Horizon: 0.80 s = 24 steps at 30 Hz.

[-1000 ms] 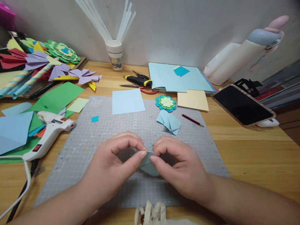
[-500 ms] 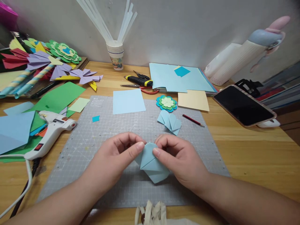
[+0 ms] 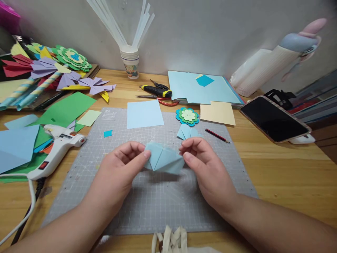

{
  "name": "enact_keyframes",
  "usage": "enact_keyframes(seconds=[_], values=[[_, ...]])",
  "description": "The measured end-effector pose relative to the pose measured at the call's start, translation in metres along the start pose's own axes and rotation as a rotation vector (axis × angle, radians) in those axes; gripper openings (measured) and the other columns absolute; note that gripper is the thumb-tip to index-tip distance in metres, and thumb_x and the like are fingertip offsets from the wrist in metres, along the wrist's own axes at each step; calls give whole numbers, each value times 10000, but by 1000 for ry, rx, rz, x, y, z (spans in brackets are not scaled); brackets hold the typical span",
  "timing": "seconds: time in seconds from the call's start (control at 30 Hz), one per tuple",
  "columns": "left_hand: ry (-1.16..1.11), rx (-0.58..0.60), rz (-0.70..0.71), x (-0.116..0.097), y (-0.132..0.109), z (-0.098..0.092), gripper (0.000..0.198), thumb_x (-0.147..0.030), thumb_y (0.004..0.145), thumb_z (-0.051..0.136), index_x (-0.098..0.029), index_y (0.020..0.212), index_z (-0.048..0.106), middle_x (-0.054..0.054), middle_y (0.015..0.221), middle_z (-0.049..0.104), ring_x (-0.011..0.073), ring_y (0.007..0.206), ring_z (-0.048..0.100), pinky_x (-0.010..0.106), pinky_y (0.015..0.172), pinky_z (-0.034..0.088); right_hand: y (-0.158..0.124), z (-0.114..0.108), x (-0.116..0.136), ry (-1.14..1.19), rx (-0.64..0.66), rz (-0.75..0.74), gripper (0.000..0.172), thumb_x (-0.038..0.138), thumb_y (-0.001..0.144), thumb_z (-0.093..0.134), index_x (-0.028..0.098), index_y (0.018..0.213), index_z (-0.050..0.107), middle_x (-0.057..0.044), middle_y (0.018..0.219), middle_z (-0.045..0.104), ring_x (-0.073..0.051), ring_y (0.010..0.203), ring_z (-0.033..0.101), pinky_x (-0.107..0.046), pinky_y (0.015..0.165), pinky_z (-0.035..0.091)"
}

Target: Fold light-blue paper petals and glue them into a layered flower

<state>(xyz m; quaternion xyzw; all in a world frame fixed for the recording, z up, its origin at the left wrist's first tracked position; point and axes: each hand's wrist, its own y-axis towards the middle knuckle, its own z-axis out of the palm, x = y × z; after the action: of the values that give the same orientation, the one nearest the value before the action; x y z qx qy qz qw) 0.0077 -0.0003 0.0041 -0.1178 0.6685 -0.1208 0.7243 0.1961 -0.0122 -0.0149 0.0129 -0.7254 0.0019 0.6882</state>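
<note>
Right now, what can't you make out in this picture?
Head view: underside of the folded blue paper, pinched between left hand and right hand, hidden by its own folds.
Second folded piece: partly behind the right hand's fingers.
White strips: cut off by the bottom edge.
Paper cup print: too small.

A light blue folded paper piece (image 3: 163,161), creased into pointed flaps, is held level just above the grey cutting mat (image 3: 147,207)
</note>
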Motion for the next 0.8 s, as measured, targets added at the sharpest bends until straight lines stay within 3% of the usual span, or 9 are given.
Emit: enact_keyframes(seconds=[0.1,0.23,0.4,0.6,0.7,0.8], values=[[-58,-32,-8,1,2,-2,205,-330,742,728,-193,785,582,-50,702,576,76,629,491,168,568,375,4,0,1,8,-22,35,142,307,822,602,242,933,543,-1,876,565,-139,783,536,-254,699,477],[-79,38,-36,0,2,-1,212,-317,726,740,-184,766,579,-42,690,597,86,631,516,181,585,395,4,2,5,52,57,98,142,317,803,630,225,899,579,3,821,589,-133,732,546,-248,661,471],[-71,124,-21,1,2,1,264,-306,744,732,-235,973,621,-38,709,644,112,652,574,212,625,440,3,1,8,36,82,81,116,307,805,622,207,775,571,20,700,558,-122,631,508,-242,590,436],[136,124,113,1,-1,0,117,-326,737,726,-222,761,677,-40,677,622,106,630,545,211,609,438,3,1,7,-30,59,28,72,262,792,630,212,781,579,21,725,571,-127,658,525,-251,608,434],[311,92,226,0,-2,-1,83,-311,741,710,-233,746,680,-32,687,640,131,650,565,247,626,446,5,0,5,-81,48,-89,46,204,795,638,223,797,596,13,771,598,-144,730,557,-277,670,449],[518,110,486,-2,-4,-4,45,-210,784,649,-247,764,667,-18,791,689,161,778,616,289,733,458,6,-2,5,-179,42,-336,119,114,802,621,234,807,615,-3,820,600,-166,817,569,-319,749,455]])
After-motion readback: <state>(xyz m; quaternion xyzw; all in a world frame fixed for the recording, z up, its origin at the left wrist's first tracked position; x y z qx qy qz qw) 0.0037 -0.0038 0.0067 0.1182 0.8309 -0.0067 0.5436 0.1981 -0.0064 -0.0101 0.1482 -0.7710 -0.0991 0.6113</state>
